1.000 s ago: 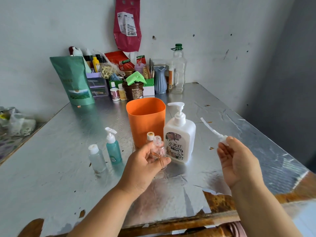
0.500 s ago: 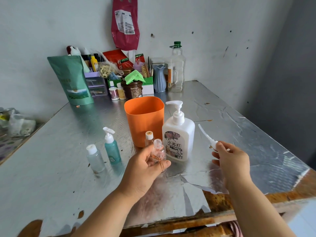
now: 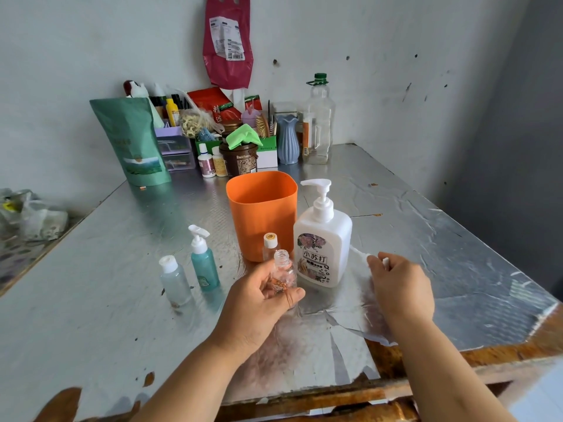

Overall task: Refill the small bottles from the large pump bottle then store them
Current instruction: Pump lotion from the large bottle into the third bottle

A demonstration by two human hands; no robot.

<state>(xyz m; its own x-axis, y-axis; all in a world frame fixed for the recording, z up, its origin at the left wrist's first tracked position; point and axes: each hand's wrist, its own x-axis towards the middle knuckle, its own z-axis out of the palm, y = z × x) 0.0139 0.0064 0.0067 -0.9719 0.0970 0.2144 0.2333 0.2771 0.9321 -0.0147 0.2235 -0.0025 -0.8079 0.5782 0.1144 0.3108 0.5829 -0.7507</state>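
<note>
Head view: clear ribbed bottle (image 3: 284, 271); crinkled foil tabletop (image 3: 426, 239)

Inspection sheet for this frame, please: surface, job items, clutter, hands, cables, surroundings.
Surface: foil-covered table, foil torn at the near edge.
Job's things: large pump bottle upright beside orange tub; open clear bottle uncapped; teal pump bottle, frosted bottle and small capped bottle standing.
Clutter: green pouch, blue vase, jars along the wall.
Grips: left hand holds the open clear bottle; right hand holds its removed pump top.
Cables: nothing seen.
Surroundings: red bag hanging on wall.
</note>
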